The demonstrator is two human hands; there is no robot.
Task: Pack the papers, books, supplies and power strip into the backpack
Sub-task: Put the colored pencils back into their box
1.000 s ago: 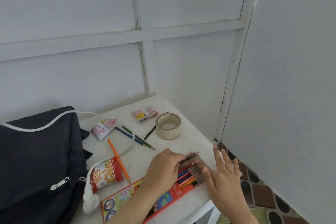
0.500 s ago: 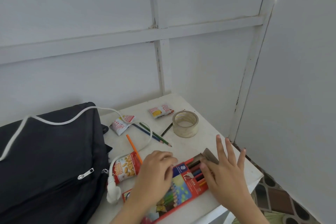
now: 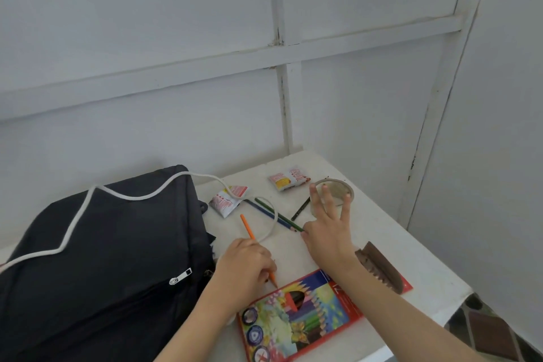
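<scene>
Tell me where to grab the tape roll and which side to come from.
Pinch the near wall of the tape roll, thumb outside and fingers in the hole, coming down from above. It lies flat on the table, hole up, so its wall stands upright, and the right hand hovers open right there.

The backpack [image 3: 102, 258] is matt black cloth with a shiny metal zip pull [image 3: 180, 276], the pencil box [image 3: 308, 311] glossy printed card with a dull brown flap [image 3: 379, 270], the orange pencil [image 3: 248, 229] painted wood, the worktop [image 3: 390, 232] matt, scuffed white.

Left grip [image 3: 245, 270] — now holding orange pencil [image 3: 247, 228]
</scene>
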